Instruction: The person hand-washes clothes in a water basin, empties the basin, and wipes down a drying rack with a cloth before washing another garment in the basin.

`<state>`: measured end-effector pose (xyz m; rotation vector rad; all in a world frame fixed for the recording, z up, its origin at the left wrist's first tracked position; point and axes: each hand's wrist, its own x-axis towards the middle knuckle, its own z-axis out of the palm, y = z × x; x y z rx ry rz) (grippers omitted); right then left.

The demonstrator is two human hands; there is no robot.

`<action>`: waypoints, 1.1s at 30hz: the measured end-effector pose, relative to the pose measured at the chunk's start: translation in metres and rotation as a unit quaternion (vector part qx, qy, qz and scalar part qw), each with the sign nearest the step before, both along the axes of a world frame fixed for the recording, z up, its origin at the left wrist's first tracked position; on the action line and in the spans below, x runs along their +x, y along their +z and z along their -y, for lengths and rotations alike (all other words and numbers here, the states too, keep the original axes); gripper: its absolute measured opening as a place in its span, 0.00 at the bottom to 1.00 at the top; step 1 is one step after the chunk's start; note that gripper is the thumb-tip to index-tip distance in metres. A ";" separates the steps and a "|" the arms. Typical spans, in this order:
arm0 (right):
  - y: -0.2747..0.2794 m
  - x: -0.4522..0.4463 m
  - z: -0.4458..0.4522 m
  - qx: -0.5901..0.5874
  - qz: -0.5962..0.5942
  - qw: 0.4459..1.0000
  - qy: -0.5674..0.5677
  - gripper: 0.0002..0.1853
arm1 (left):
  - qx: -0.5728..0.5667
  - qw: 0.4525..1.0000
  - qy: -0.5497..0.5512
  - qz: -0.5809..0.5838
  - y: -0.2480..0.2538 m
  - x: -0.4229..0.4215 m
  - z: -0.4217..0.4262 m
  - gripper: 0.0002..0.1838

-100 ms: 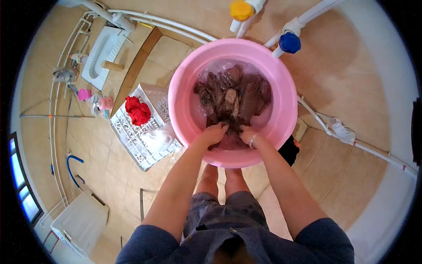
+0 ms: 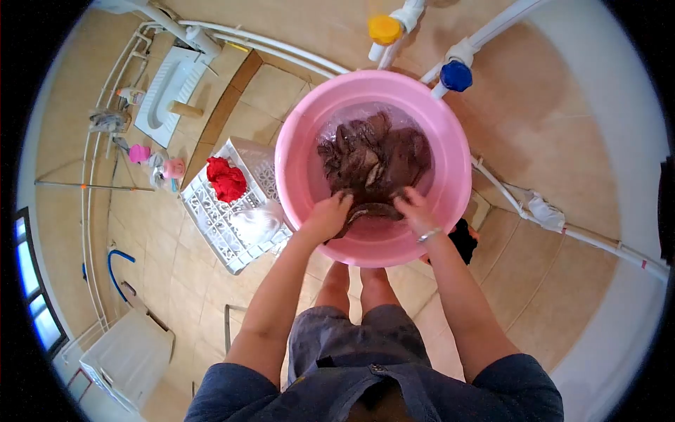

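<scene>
A large pink basin (image 2: 460, 169) holds water and a bunched, soaked brown cloth (image 2: 376, 158). My left hand (image 2: 328, 216) grips the cloth at its near left part, fingers curled into the folds. On the near right side my right hand (image 2: 418, 209), with a bracelet at the wrist, has its fingers closed on the same cloth. Between the two hands a fold of the cloth stretches across, close to the near wall of the basin. Some fingertips are hidden in the fabric.
Left of the basin, a white plastic rack (image 2: 235, 239) bears a red cloth (image 2: 226, 180) and a clear plastic bag (image 2: 259, 222). A yellow valve (image 2: 384, 29) and a blue valve (image 2: 455, 75) are beyond the basin. A black item (image 2: 462, 241) lies at its near right.
My hands have moved apart, the left one leftward and the right one rightward and slightly up. The cloth between them has spread into a wider fold.
</scene>
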<state>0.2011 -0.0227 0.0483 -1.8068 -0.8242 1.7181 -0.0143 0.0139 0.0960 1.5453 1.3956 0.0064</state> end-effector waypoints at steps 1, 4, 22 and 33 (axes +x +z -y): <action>0.043 -0.009 -0.004 -0.020 -0.130 0.974 -0.184 0.24 | -0.014 0.997 0.075 -0.010 0.058 -0.009 -0.008 0.27; 0.164 -0.018 -0.020 0.167 -0.335 0.885 -0.278 0.19 | 0.066 0.979 0.158 0.112 0.143 -0.028 -0.023 0.21; 0.328 0.000 -0.081 0.490 0.014 0.869 -0.068 0.12 | 0.347 0.848 0.252 0.312 0.307 -0.025 -0.094 0.25; -0.023 -0.018 -0.035 0.190 0.319 0.810 0.454 0.11 | 0.029 0.986 -0.144 -0.076 -0.058 0.012 -0.009 0.26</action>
